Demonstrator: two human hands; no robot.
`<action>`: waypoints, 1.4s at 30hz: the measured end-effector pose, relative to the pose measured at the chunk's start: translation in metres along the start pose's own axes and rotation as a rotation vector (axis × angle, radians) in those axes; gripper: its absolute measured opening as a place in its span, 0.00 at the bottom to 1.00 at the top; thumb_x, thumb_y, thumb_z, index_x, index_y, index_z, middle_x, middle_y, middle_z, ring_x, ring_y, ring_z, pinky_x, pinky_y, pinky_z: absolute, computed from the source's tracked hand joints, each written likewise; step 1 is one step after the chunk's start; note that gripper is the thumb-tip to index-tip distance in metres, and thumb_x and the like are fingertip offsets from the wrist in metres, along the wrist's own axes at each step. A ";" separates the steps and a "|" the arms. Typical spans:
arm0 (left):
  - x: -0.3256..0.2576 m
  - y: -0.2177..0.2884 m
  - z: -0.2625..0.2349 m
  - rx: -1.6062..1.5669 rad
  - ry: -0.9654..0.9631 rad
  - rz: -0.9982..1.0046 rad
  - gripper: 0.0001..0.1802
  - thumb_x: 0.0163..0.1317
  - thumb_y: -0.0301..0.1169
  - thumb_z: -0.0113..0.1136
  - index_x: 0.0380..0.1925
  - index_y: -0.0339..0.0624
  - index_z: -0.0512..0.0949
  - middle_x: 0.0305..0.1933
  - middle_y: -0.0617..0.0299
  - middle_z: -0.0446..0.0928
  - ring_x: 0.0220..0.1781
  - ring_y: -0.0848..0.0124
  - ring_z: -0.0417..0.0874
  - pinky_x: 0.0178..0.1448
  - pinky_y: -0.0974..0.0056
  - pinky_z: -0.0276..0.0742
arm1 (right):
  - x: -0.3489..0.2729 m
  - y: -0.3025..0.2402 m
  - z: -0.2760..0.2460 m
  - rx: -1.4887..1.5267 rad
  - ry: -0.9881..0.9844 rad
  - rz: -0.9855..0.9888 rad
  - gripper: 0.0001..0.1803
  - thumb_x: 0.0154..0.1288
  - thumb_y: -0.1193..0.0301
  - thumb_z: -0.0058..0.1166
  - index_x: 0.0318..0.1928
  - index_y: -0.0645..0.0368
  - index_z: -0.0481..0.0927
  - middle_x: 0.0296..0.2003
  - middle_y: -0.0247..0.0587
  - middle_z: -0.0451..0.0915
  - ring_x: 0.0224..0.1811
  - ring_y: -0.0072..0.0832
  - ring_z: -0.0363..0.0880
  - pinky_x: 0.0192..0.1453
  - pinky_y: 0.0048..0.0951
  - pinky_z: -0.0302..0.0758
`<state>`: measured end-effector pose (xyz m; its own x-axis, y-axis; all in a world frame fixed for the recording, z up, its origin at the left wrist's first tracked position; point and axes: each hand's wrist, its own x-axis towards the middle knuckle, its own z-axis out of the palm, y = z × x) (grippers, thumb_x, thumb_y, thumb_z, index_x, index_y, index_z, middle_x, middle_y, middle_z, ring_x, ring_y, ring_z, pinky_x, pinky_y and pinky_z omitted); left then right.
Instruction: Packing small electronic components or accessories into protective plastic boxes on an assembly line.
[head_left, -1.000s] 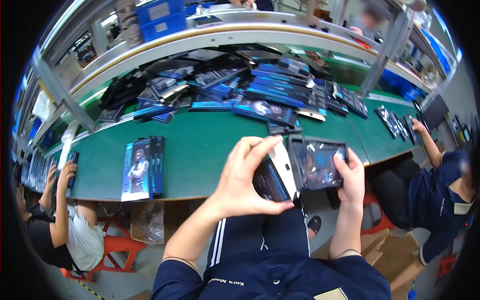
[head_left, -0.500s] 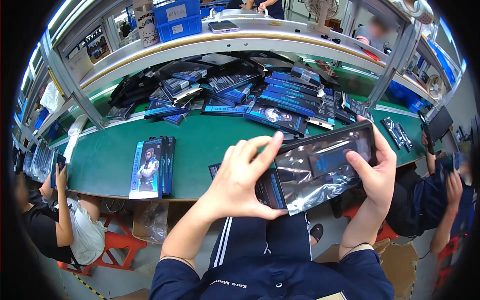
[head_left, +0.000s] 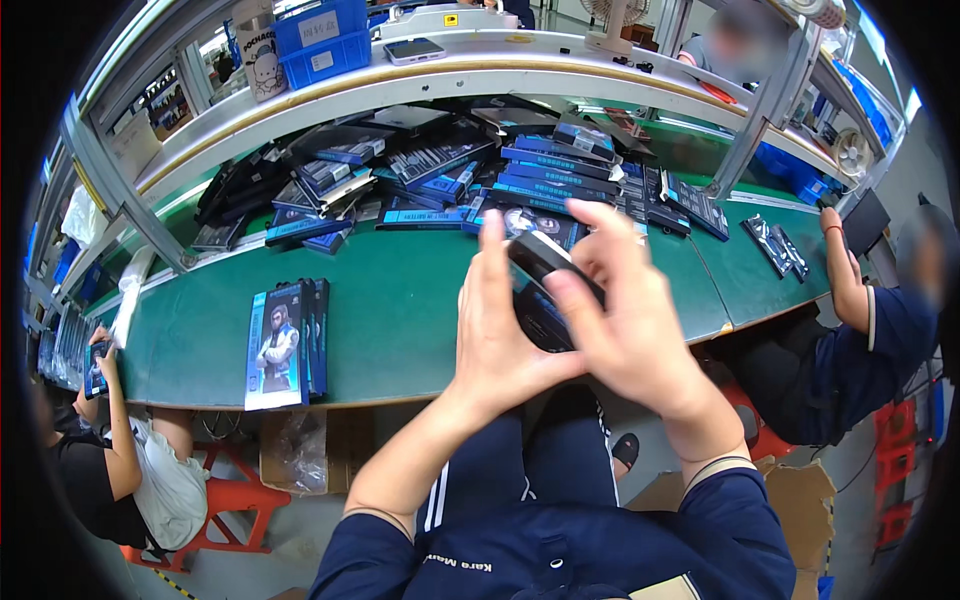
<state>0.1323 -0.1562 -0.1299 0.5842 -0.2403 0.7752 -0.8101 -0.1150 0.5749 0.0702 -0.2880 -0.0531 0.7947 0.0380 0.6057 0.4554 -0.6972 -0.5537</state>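
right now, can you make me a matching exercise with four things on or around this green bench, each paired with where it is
Things:
1. small dark box
2. stack of upright picture boxes
3. blue crate
4. heap of flat blue and black packages

Places:
A. on the upper shelf, far left
B. held between both hands, the left hand and the right hand, above the front edge of the bench
C. spread across the back of the green bench
D. standing on the bench near its front left edge

Pairs: 1-B, 2-D, 3-A, 4-C
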 end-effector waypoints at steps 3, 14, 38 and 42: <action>-0.009 0.001 0.005 -0.233 0.198 -0.273 0.69 0.33 0.40 0.85 0.71 0.36 0.46 0.60 0.44 0.65 0.60 0.54 0.72 0.64 0.53 0.69 | 0.004 0.007 -0.011 -0.114 -0.050 -0.352 0.04 0.62 0.75 0.60 0.35 0.63 0.80 0.39 0.46 0.80 0.44 0.45 0.78 0.53 0.42 0.73; 0.001 0.006 -0.029 -0.874 0.188 -0.401 0.14 0.68 0.19 0.56 0.44 0.45 0.62 0.52 0.48 0.77 0.47 0.67 0.80 0.57 0.64 0.75 | -0.029 0.044 0.073 0.471 0.467 -0.343 0.09 0.65 0.78 0.60 0.45 0.65 0.78 0.46 0.50 0.79 0.45 0.35 0.83 0.50 0.33 0.78; -0.035 0.013 -0.120 0.749 0.023 -0.385 0.57 0.41 0.43 0.77 0.74 0.49 0.58 0.68 0.37 0.64 0.65 0.44 0.69 0.67 0.47 0.67 | 0.024 0.096 0.105 -0.445 -0.032 -0.077 0.38 0.48 0.62 0.72 0.59 0.60 0.71 0.54 0.49 0.74 0.60 0.46 0.70 0.63 0.46 0.65; -0.040 -0.009 -0.192 1.319 -0.002 -0.889 0.50 0.47 0.51 0.73 0.71 0.53 0.64 0.67 0.36 0.65 0.66 0.40 0.69 0.70 0.39 0.61 | 0.017 0.145 0.076 -0.768 -0.100 0.019 0.40 0.51 0.61 0.70 0.62 0.66 0.71 0.52 0.47 0.76 0.59 0.41 0.73 0.64 0.43 0.67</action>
<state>0.1259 0.0391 -0.1158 0.8750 0.3544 0.3297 0.3007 -0.9317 0.2036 0.1801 -0.3344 -0.1664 0.8486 0.0603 0.5256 0.0644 -0.9979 0.0105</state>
